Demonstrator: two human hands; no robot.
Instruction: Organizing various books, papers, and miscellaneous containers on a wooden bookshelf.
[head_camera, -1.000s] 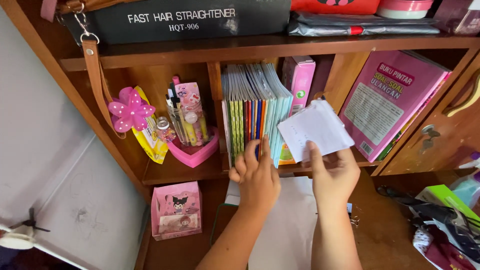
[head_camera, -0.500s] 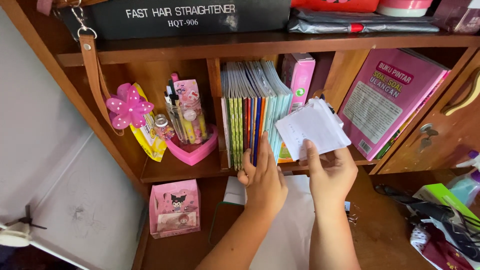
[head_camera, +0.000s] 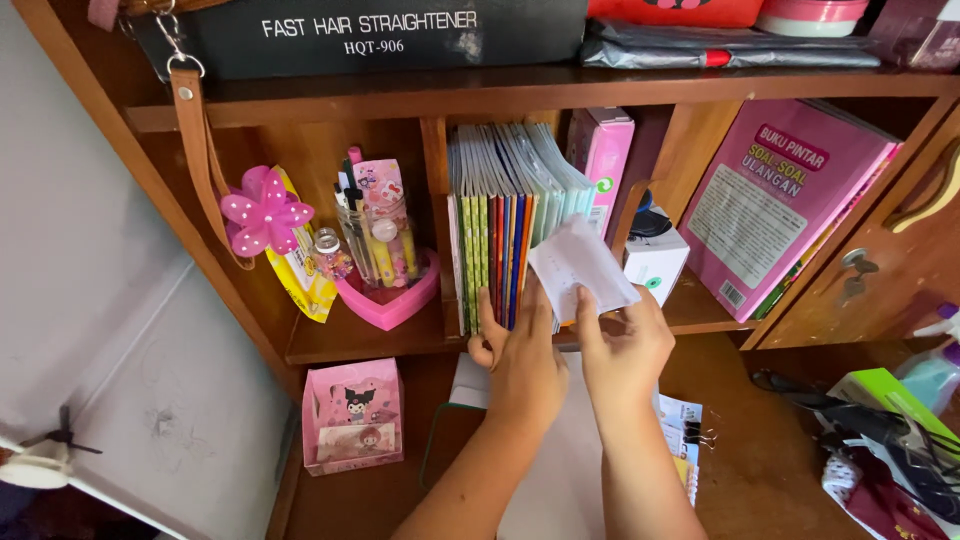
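Both forearms reach up from the lower edge, side by side and nearly parallel. The left hand (head_camera: 520, 355) is raised with its back to the camera, fingers upright and close together, thumb spread to the left. The right hand (head_camera: 625, 345) sits just beside it, thumb and fingers pinched together above the palm.

A child's study corner at home: a wooden shelf unit (head_camera: 320, 345) crammed with school notebooks (head_camera: 505, 215), a pen jar (head_camera: 375, 240) and pink trinkets.
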